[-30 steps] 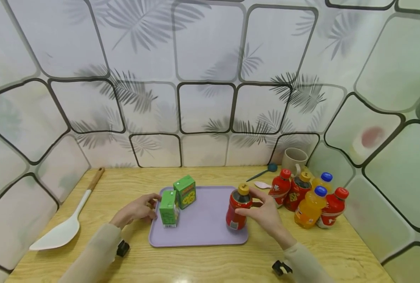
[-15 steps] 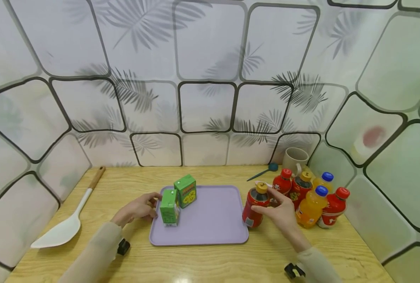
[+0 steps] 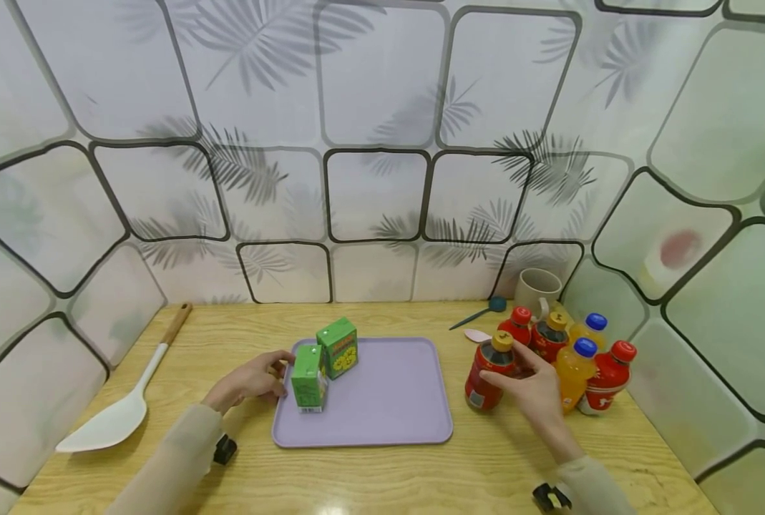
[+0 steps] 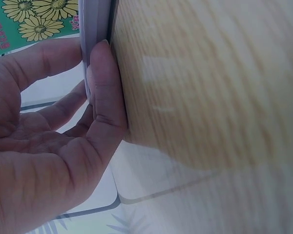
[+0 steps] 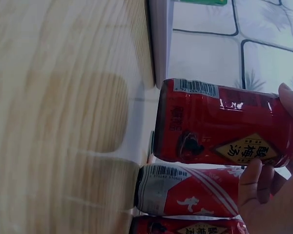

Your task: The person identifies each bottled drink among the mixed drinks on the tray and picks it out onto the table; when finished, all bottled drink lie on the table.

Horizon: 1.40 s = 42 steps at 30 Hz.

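My right hand point(image 3: 537, 386) grips a dark drink bottle point(image 3: 483, 383) with a red label and yellow cap, to the right of the purple tray point(image 3: 388, 400). In the right wrist view the bottle's base is raised a little above the table, higher than the bases of the bottles behind it. At the tray's left edge, my left hand point(image 3: 253, 380) pinches the rim point(image 4: 95, 19) between thumb and finger. Two green drink cartons stand on the tray's left part, a front carton point(image 3: 308, 379) and a rear carton point(image 3: 338, 348).
Several bottles stand grouped at right, including an orange drink bottle point(image 3: 577, 372) and a red bottle point(image 3: 607, 379). Behind them are a beige mug point(image 3: 537, 287), a dark blue spoon point(image 3: 496, 305) and a pink spoon point(image 3: 476, 335). A large white spatula point(image 3: 114, 422) lies far left.
My right hand has carried the dark drink bottle from over the tray's right end rightward, past the rim, toward the grouped bottles. The left hand, tray and cartons have stayed put.
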Tool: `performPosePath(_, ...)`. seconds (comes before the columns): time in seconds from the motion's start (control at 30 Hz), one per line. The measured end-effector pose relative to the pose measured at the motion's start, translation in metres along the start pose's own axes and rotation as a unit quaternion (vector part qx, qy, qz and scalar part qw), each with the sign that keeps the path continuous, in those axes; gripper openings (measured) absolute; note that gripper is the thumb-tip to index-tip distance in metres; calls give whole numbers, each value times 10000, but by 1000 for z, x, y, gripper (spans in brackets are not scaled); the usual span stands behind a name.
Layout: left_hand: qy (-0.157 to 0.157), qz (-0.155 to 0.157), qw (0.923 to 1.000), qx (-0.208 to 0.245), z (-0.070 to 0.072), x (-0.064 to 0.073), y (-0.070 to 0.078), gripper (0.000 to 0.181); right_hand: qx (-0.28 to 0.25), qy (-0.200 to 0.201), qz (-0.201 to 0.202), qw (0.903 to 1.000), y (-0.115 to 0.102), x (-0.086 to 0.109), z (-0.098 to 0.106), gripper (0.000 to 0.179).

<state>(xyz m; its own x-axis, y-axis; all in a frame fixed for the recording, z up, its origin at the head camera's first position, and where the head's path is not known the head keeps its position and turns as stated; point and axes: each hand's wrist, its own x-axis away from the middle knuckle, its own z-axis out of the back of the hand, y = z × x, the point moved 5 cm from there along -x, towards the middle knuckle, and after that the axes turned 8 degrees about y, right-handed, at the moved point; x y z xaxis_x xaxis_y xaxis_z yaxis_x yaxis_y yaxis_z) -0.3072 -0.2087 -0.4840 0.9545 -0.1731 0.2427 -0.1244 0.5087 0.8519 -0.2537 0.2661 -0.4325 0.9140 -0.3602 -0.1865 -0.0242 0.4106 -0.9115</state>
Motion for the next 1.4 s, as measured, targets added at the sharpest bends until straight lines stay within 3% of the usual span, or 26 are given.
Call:
performPosePath(0.43, -23, 28, 10000, 20, -1, 0, 1, 65, 368, 476, -339, 9976, 12, -5, 22, 84)
performPosePath(0.83, -11, -66, 9999, -82, 1, 1, 2, 65, 971, 706, -303, 9923, 16, -7, 34, 87)
performPosePath(1.0, 13, -60, 10000, -12, 1, 1, 3, 64, 1205, 833, -110, 9892, 14, -6, 37, 89)
performPosePath(1.4, 73, -5, 10000, -36, 0, 3, 3, 65, 1345, 903, -40, 9868, 12, -3, 39, 87)
